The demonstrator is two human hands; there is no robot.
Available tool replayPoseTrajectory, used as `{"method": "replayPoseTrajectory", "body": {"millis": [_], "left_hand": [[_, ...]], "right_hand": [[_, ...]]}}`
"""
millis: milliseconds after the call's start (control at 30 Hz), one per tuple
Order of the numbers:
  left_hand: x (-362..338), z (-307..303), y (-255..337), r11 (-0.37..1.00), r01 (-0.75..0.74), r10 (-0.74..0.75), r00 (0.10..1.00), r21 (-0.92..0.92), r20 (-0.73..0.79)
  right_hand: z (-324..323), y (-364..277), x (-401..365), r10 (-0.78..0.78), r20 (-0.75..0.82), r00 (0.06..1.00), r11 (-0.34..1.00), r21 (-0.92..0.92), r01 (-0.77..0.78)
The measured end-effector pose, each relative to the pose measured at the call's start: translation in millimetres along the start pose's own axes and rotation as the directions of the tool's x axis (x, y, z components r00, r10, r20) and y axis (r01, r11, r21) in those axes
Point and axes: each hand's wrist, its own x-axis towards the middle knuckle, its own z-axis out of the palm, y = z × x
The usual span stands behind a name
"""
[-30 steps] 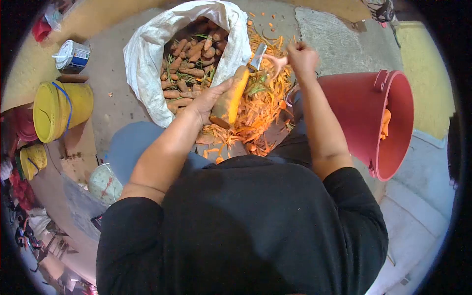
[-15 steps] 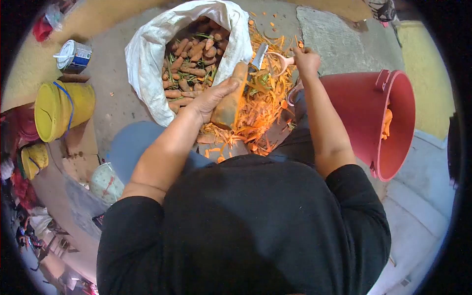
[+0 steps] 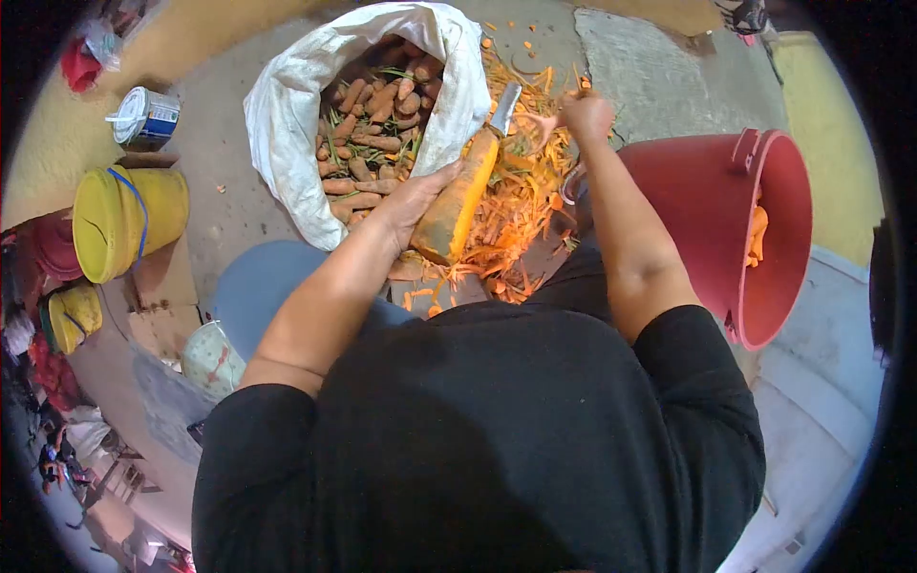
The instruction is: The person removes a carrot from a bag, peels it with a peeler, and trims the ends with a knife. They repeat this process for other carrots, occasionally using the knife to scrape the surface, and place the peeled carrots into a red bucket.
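On the concrete floor [image 3: 220,105] in front of the seated person, a white sack [image 3: 287,115] stands with its mouth rolled open, full of small, earthy carrots [image 3: 382,143] mixed with green stems. To the right is a big red bucket [image 3: 669,191] with a few bright orange pieces [image 3: 757,234] inside; well apart on the left is a yellow bucket [image 3: 158,215]. Between sack and red bucket spreads a loose heap of orange peelings [image 3: 501,239].

Over the near edge of that heap, the left hand [image 3: 420,199] cradles a large carrot [image 3: 460,201], its grip partly open to the root's width and some fingers hidden behind it. Brown skin covers one side; a long orange face is bare. The right hand [image 3: 585,119] is closed around the handle of a pinkish Y-shaped peeler [image 3: 543,126], near the carrot's far end; whether its blade touches is unclear. Beside that end lies a shiny metal piece [image 3: 506,105], too unclear to name.

Peeling appears to be the step in hand, about midway on this root. The next stroke would call for turning unpeeled skin toward the blade, with the supporting fingertips kept clear.
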Motion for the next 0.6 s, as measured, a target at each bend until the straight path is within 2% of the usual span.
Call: {"method": "replayPoseTrajectory", "body": {"millis": [100, 167, 233, 267, 300, 333, 367, 400, 467, 533, 600], "left_hand": [[2, -7, 9, 0.997, -0.017, 0.017, 1.000, 0.081, -0.001], [4, -1, 8, 0.997, -0.074, 0.074, 0.997, 0.034, -0.012], [5, 0, 7, 0.996, -0.086, 0.086, 0.996, 0.010, -0.004], [6, -1, 6, 0.998, -0.070, 0.070, 0.997, 0.006, 0.016], [8, -2, 5, 0.998, -0.056, 0.056, 0.998, 0.004, 0.036], [10, -4, 4, 0.999, -0.041, 0.041, 0.998, 0.002, 0.056], [15, -12, 2, 0.969, -0.118, 0.127, 0.991, 0.217, -0.029], [12, -12, -1, 0.982, -0.074, 0.081, 0.996, 0.171, -0.030], [5, -8, -5, 0.996, 0.008, -0.007, 1.000, 0.085, -0.022], [9, -17, -6, 0.996, 0.018, -0.016, 0.999, 0.089, -0.028], [3, -10, 2, 0.998, -0.004, 0.004, 1.000, 0.067, -0.011]], "right_hand": [[-14, -6, 1, 0.077, 0.046, 0.996, 0.961, 0.262, -0.086], [-54, -53, -36, -0.080, 0.108, 0.991, 0.891, 0.453, 0.022], [-64, -77, -73, -0.362, 0.108, 0.926, 0.747, 0.628, 0.219], [-75, -92, -95, -0.390, 0.191, 0.901, 0.710, 0.686, 0.162], [-69, -97, -106, -0.450, 0.147, 0.881, 0.671, 0.707, 0.225], [-71, -103, -106, -0.497, 0.125, 0.859, 0.704, 0.637, 0.315], [-62, -101, -99, -0.419, 0.176, 0.890, 0.750, 0.620, 0.231], [-46, -95, -85, -0.337, 0.228, 0.914, 0.789, 0.597, 0.142], [-14, -61, -43, -0.119, 0.271, 0.955, 0.901, 0.434, -0.011], [-4, -21, -14, -0.092, 0.212, 0.973, 0.996, 0.034, 0.086], [9, 13, 0, 0.103, 0.040, 0.994, 0.995, -0.021, -0.103]]}}
